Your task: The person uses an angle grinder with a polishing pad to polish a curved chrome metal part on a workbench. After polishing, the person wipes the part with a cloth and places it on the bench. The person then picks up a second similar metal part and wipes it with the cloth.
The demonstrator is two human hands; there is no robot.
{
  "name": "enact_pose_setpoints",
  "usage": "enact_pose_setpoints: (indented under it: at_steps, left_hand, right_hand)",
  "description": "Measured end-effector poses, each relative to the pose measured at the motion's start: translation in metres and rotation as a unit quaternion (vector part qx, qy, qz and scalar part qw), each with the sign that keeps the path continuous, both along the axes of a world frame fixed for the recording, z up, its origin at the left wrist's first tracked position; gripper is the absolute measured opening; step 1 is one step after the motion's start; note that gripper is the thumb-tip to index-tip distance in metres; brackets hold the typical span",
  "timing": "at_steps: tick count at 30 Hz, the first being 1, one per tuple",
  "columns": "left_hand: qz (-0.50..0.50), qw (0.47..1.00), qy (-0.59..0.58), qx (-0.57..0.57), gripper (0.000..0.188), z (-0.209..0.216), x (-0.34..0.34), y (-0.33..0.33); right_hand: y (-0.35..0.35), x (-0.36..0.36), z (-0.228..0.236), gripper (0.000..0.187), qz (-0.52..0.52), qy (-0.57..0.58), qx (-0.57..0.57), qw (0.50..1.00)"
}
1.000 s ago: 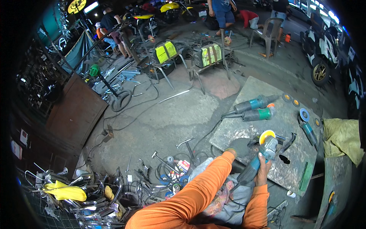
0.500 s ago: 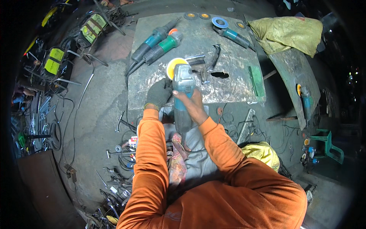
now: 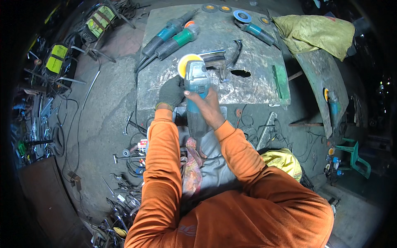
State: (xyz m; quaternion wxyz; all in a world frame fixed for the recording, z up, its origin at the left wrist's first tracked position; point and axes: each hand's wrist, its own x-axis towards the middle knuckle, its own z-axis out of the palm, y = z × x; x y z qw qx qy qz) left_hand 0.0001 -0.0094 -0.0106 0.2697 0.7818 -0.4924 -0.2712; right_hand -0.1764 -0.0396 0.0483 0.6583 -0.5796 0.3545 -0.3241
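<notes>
My right hand, bare, wraps round the teal and grey body of an angle grinder, thumb across its top. My left hand, in a dark knit glove, is closed against the left side of the grinder's head; its fingertips and the exact part they grip are hidden. The yellow disc at the far end looks bright and blurred. The tool is over the near part of a worn metal-topped table. Beside the disc lie a metal bracket-like piece and a curved dark bar.
Two more grinders lie at the table's far left, another at far right by spare discs. An oblong hole pierces the tabletop. Tools and cables crowd the floor at left. A green plastic chair stands right.
The table and grinder both sit slightly higher in the picture, as the view has shifted. Both hands keep their grip, and the grinder stays at about the same place over the table.
</notes>
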Motion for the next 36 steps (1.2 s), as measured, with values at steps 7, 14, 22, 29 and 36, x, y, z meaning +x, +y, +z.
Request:
enact_pose_setpoints:
  at_steps: [7,14,22,29,36]
  left_hand:
    - [0.025,0.999,-0.038,0.029,0.042,-0.006,-0.001,-0.003]
    - [0.043,0.999,-0.019,0.001,0.042,-0.004,-0.003,-0.003]
    - [0.099,0.993,0.054,-0.017,0.029,0.015,0.024,0.019]
    - [0.272,0.941,0.09,-0.178,0.038,0.015,0.035,0.02]
    - [0.238,0.93,0.098,-0.262,0.038,0.016,0.037,0.018]
  right_hand:
    - [-0.013,-0.01,-0.003,0.04,-0.085,-0.022,0.068,0.994]
    - [0.005,-0.015,0.002,0.039,-0.062,-0.018,0.056,0.996]
    - [0.006,-0.017,0.0,0.034,-0.067,-0.028,0.094,0.993]
    - [0.025,-0.009,-0.003,0.03,-0.062,0.002,0.072,0.995]
    - [0.024,-0.012,-0.019,0.032,-0.074,0.034,0.106,0.991]
